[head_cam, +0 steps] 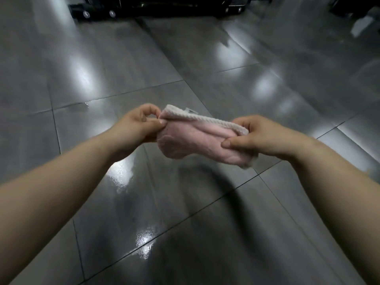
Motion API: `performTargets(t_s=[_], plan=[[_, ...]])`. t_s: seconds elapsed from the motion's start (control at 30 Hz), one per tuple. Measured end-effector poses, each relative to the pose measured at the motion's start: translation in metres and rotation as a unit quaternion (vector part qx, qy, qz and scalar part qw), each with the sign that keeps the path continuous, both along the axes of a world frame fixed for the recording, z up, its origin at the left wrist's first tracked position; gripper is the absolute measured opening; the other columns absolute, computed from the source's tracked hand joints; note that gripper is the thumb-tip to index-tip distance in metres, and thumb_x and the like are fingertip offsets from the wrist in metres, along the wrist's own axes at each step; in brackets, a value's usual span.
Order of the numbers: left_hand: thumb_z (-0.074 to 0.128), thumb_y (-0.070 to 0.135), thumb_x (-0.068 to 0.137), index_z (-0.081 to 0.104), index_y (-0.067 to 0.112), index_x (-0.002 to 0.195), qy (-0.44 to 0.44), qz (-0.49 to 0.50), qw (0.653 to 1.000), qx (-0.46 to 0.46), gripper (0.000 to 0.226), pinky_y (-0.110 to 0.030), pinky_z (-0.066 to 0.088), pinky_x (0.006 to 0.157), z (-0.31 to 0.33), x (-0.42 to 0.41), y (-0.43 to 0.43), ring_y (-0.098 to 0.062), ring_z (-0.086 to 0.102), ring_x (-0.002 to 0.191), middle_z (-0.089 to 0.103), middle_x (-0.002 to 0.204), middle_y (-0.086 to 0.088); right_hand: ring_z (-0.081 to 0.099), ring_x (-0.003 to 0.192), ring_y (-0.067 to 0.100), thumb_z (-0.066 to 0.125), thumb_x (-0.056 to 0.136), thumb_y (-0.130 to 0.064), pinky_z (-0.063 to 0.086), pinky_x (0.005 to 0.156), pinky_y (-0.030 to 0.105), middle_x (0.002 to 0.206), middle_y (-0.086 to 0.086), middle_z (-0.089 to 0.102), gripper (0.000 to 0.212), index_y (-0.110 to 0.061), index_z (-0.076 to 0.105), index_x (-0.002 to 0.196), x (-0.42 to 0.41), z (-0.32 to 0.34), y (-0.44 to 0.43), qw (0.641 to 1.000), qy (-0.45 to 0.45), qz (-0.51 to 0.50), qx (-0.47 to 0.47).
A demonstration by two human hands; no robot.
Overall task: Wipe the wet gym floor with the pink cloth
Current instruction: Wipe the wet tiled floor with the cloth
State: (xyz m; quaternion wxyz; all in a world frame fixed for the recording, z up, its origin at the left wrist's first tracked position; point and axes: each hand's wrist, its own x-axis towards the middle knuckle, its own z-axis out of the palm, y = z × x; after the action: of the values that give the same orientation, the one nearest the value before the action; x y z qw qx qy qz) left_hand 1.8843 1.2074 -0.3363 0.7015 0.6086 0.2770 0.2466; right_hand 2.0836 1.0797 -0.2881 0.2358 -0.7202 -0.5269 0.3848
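**Pink cloth in both hands, floor not yet wiped**

Pink and bunched, the cloth point(197, 138) hangs in the air between two hands, well above the grey tiled floor point(205, 223). The left hand point(135, 125) pinches the cloth's left corner between thumb and fingertips, the other fingers loosely curled; the right hand point(261, 136) is closed around the cloth's right end, thumb pressed on top. A pale corded edge runs along the cloth's upper side.

Below the cloth, wet patches glisten on the tiles — one bright streak under its left end, another nearer the camera. Beyond the cloth, dark gym equipment point(156, 7) stands at the far edge.

Judging by this, no wiping shows as under way here: the cloth seems to be getting straightened or folded, and the water remains — lowering and wiping are all still ahead.
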Motion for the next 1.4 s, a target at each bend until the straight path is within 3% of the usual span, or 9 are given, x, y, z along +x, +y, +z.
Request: performTargets(t_s=[0.13, 0.27, 0.43, 0.67, 0.83, 0.97, 1.13, 1.27, 1.4], plan=[[0.085, 0.025, 0.045, 0.048, 0.017, 0.071, -0.008, -0.083, 0.995, -0.060, 0.046, -0.014, 0.047, 0.040, -0.005, -0.014, -0.003, 0.000, 0.050, 0.036, 0.056, 0.039, 0.005, 0.063, 0.058, 0.001, 0.069, 0.066, -0.013, 0.050, 0.055, 0.012, 0.061, -0.007, 0.069, 0.013, -0.015, 0.065, 0.078, 0.000, 0.006, -0.018, 0.986, 0.163, -0.008, 0.032], [0.065, 0.008, 0.068, 0.054, 0.020, 0.081, 0.027, -0.073, 0.995, -0.061, 0.020, -0.014, 0.048, 0.040, -0.008, -0.001, 0.001, 0.000, 0.050, 0.037, 0.056, 0.041, 0.007, 0.068, 0.060, 0.007, 0.074, 0.056, -0.001, 0.055, 0.056, 0.018, 0.066, -0.003, 0.072, 0.033, -0.012, 0.065, 0.086, 0.012, -0.005, -0.016, 0.972, 0.234, -0.029, 0.011], [0.056, 0.003, 0.082, 0.063, 0.019, 0.084, 0.143, -0.054, 0.988, 0.004, 0.018, -0.012, 0.052, 0.066, -0.059, 0.013, 0.006, 0.000, 0.062, 0.060, 0.068, 0.060, 0.010, 0.056, 0.052, 0.005, 0.064, 0.082, -0.005, 0.045, 0.055, 0.019, 0.059, -0.004, 0.061, 0.017, -0.016, 0.059, 0.070, 0.017, -0.071, 0.003, 0.991, 0.078, -0.094, -0.062], [0.063, 0.003, 0.079, 0.069, 0.016, 0.097, 0.289, -0.109, 0.940, 0.144, 0.022, 0.004, 0.041, 0.059, -0.118, -0.001, -0.007, 0.022, 0.052, 0.052, 0.057, 0.043, 0.034, 0.058, 0.085, 0.027, 0.058, 0.081, -0.020, 0.040, 0.069, 0.025, 0.083, 0.011, 0.065, 0.010, -0.012, 0.064, 0.081, -0.016, -0.154, -0.023, 0.986, -0.152, -0.022, -0.060], [0.046, 0.059, 0.043, 0.054, 0.033, 0.121, 0.363, -0.353, 0.842, 0.186, 0.083, 0.000, 0.024, 0.097, -0.159, -0.061, -0.026, -0.007, 0.042, 0.126, 0.046, 0.134, 0.008, 0.024, 0.139, 0.018, 0.032, 0.070, -0.064, 0.007, 0.115, 0.042, 0.144, -0.002, 0.042, 0.069, -0.032, 0.049, 0.129, -0.065, -0.188, -0.078, 0.917, -0.254, 0.246, -0.186], [0.045, 0.057, 0.070, 0.020, 0.026, 0.141, 0.525, -0.227, 0.780, 0.255, 0.081, -0.026, 0.020, 0.113, -0.192, -0.082, 0.002, -0.022, 0.019, 0.141, 0.010, 0.155, -0.005, 0.041, 0.117, 0.030, 0.034, 0.063, -0.059, 0.046, 0.085, 0.061, 0.124, 0.004, 0.062, 0.061, -0.033, 0.045, 0.117, -0.078, -0.240, -0.070, 0.886, -0.380, 0.242, -0.111], [0.041, 0.039, 0.091, 0.010, 0.023, 0.143, 0.579, -0.075, 0.766, 0.267, 0.063, -0.036, 0.011, 0.116, -0.227, -0.086, 0.021, -0.023, 0.007, 0.143, 0.002, 0.156, -0.006, 0.019, 0.136, 0.034, 0.029, 0.072, -0.059, 0.002, 0.104, 0.058, 0.139, 0.003, 0.031, 0.061, -0.034, 0.035, 0.128, -0.095, -0.295, -0.055, 0.841, -0.382, 0.378, -0.062], [0.042, 0.042, 0.089, 0.002, 0.015, 0.144, 0.603, 0.057, 0.763, 0.226, 0.072, -0.041, 0.002, 0.117, -0.244, -0.109, 0.044, -0.022, 0.000, 0.144, 0.000, 0.156, -0.007, -0.001, 0.143, 0.029, 0.014, 0.093, -0.052, 0.010, 0.104, 0.056, 0.157, 0.005, -0.003, 0.053, -0.032, 0.020, 0.142, -0.056, -0.318, -0.011, 0.887, -0.409, 0.212, -0.030], [0.018, 0.068, 0.079, 0.001, 0.015, 0.144, 0.634, 0.103, 0.726, 0.245, 0.085, -0.042, -0.009, 0.115, -0.264, -0.128, 0.055, -0.015, -0.008, 0.143, -0.002, 0.156, -0.002, 0.020, 0.138, 0.035, 0.013, 0.091, -0.055, 0.015, 0.104, 0.067, 0.152, 0.013, 0.027, 0.063, -0.022, 0.034, 0.141, -0.027, -0.319, 0.060, 0.914, -0.372, -0.130, -0.095]])
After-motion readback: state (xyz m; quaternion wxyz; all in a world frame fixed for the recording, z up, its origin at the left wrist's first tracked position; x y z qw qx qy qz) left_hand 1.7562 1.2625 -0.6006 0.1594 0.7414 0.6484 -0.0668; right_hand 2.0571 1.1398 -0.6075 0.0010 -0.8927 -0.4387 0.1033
